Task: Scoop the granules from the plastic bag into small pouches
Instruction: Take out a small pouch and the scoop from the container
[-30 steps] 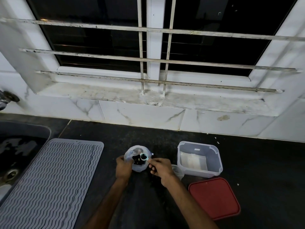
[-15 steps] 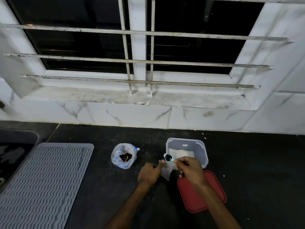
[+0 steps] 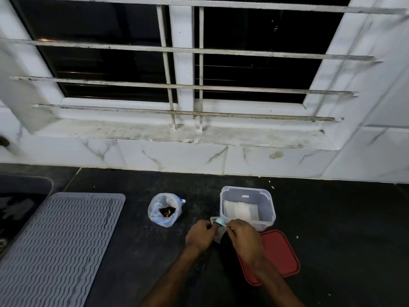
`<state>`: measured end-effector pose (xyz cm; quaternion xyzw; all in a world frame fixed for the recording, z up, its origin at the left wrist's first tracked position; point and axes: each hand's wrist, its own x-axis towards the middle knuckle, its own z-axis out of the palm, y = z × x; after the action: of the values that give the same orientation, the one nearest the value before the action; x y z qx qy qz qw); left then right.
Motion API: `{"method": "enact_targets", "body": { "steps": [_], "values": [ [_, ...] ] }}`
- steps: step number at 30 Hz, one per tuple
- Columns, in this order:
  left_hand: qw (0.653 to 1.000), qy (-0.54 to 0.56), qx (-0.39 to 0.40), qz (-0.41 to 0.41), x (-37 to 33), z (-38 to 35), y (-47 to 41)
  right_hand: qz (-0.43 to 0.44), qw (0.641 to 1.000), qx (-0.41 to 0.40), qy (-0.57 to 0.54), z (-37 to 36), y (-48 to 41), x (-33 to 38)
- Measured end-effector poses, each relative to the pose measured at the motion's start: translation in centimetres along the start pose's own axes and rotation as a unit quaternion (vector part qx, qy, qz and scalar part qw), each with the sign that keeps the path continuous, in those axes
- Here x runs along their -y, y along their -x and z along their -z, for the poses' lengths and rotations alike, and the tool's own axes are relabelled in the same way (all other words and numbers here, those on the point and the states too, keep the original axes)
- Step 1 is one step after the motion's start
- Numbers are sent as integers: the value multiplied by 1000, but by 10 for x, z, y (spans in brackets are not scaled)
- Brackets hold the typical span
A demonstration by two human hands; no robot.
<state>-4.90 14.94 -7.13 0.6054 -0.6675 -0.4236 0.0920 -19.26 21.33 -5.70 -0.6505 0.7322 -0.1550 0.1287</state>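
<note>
While both hands meet at lower centre of the frame, the left hand [image 3: 200, 234] pinches the pouch [image 3: 218, 232] by its left edge, fingers curled. Right hand [image 3: 243, 237] grips the scoop [image 3: 221, 222], with its teal bowl right at the pouch mouth. I can't tell if the bowl is loaded or already tipped, it's too small and blurred. The pouch's long axis runs roughly up-down in frame, mouth at the upper end.

Key relation: the bag [image 3: 159, 218] sits up and to the left of the hands, apart from them, mouth open upward with dark granules [image 3: 167, 211] showing. The left hand is nearer to it, but the scoop is in the right. My read is that any refill means the right hand reaches across above the left, or the left lets go to steady the bag.

Tub [image 3: 247, 220] is just beyond the right hand, open, with flat white pieces inside, probably spare pouches. Red lid [image 3: 281, 255] lies below the tub, partly under the right wrist. Grey ribbed mat [image 3: 59, 247] is at lower left, well clear. All of it rests on the dark counter [image 3: 332, 218]. Barred window [image 3: 199, 85] fills the upper frame.
</note>
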Motion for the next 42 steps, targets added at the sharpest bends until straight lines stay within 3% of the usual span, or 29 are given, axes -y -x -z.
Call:
{"method": "enact_targets", "body": {
  "steps": [2,4,8,13,21,23,27,29,31,35,39,42],
  "values": [
    [1000,-1,5,-2,0,1,2,35,996,30,73,-5,-1,-1],
    [1000,5,4,-6,2,3,3,44,998,6,53,-8,0,0],
    [1000,12,4,-5,4,5,3,-60,979,-71,-179,-8,8,2],
    [1000,18,9,0,1,5,4,-96,951,-88,-282,-5,11,0],
    [999,50,14,-8,-1,4,7,-263,803,-52,-533,2,6,4],
    [998,68,-5,7,3,9,11,-264,792,-55,-547,8,6,8],
    [974,134,-175,57,25,43,14,-217,824,-53,-520,16,-7,27],
    [929,204,-291,99,48,70,8,-190,844,-45,-499,12,-22,46],
    [891,244,-356,143,74,88,-4,-164,872,-27,-460,4,-39,68],
    [906,206,-253,269,104,89,-24,-87,931,12,-354,-32,-74,115],
    [921,205,-189,272,106,77,-33,-44,981,20,-189,-64,-97,136],
    [931,198,-172,255,107,77,-41,-59,996,33,-61,-79,-105,131]
  ]
}}
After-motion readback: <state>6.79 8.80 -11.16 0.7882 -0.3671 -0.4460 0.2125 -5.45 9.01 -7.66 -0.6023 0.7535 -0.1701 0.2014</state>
